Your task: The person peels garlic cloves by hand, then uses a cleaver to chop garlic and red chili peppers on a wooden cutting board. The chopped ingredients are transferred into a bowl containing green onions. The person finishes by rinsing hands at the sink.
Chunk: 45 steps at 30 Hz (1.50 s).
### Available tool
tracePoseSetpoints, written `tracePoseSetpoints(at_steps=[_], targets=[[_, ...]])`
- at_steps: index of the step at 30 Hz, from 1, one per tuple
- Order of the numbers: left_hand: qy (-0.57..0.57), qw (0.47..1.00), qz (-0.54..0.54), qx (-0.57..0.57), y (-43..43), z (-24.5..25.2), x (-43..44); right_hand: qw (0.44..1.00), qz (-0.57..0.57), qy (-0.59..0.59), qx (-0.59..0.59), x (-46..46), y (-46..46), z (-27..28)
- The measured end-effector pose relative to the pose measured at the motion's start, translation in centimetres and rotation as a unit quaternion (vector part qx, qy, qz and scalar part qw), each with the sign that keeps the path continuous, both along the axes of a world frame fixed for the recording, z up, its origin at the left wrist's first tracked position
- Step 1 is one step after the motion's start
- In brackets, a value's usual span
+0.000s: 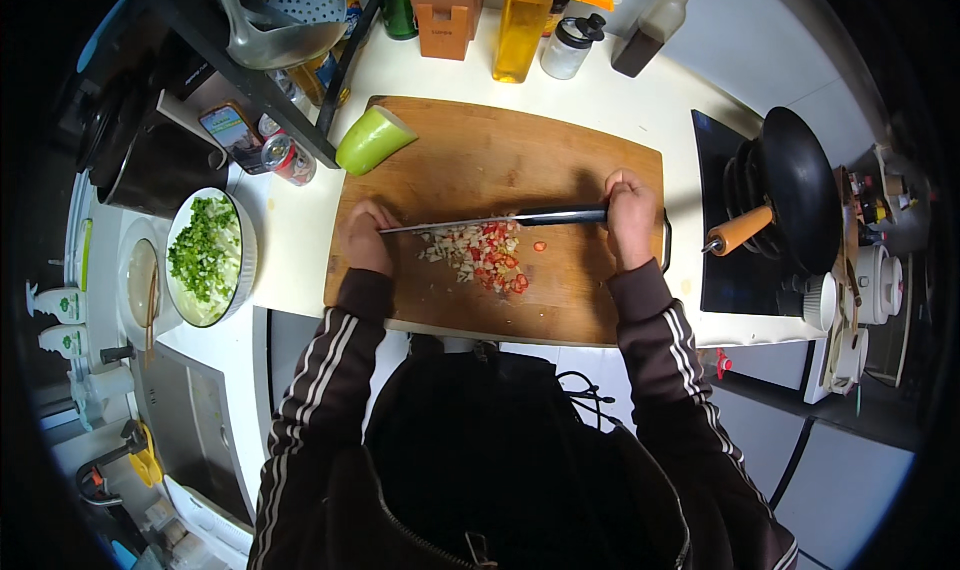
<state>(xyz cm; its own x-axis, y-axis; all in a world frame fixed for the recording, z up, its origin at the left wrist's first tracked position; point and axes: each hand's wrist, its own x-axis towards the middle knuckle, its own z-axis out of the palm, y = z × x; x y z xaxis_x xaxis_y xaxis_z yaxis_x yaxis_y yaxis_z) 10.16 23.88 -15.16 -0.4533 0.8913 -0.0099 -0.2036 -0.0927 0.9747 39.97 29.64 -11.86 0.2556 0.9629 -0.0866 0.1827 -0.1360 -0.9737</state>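
Observation:
My right hand [630, 213] grips the black handle of a kitchen knife [562, 216] over the right part of a wooden cutting board [585, 165]. The blade is seen nearly edge-on and reaches left to my left hand [367, 232], whose fingers are at the blade's tip end; whether they pinch it is unclear. Just below the blade lies a pile of chopped garlic [457, 251] and sliced red chili [499, 258], with one chili slice [540, 246] apart to the right. A cut piece of green gourd or radish [373, 140] lies at the board's upper left corner.
Left of the board stand a bowl of chopped greens [204, 258], a plate with chopsticks [142, 277] and a can [289, 159]. An oil bottle [519, 29], a salt jar [568, 50] and a dark sauce bottle [652, 33] stand behind. A black wok [799, 191] rests at right.

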Motion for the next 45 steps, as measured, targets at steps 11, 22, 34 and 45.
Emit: tracePoseSetpoints(at_steps=[11,22,34,45], targets=[[0.026,0.998,-0.049,0.007,0.6,0.2,-0.4,1.0,-0.021,-0.002,-0.008,0.0,-2.3,0.3],[0.1,0.986,-0.086,0.105,-0.3,-0.2,-0.3,0.996,-0.066,0.024,-0.063,-0.3,-3.2,0.1],[-0.004,0.999,-0.026,0.042,-1.5,-0.1,-0.2,0.994,0.005,-0.077,0.076,0.7,-1.5,-0.5],[0.129,0.989,-0.033,0.062,-1.4,-0.6,0.0,0.998,-0.027,-0.048,0.033,0.5,-0.3,-1.7]])
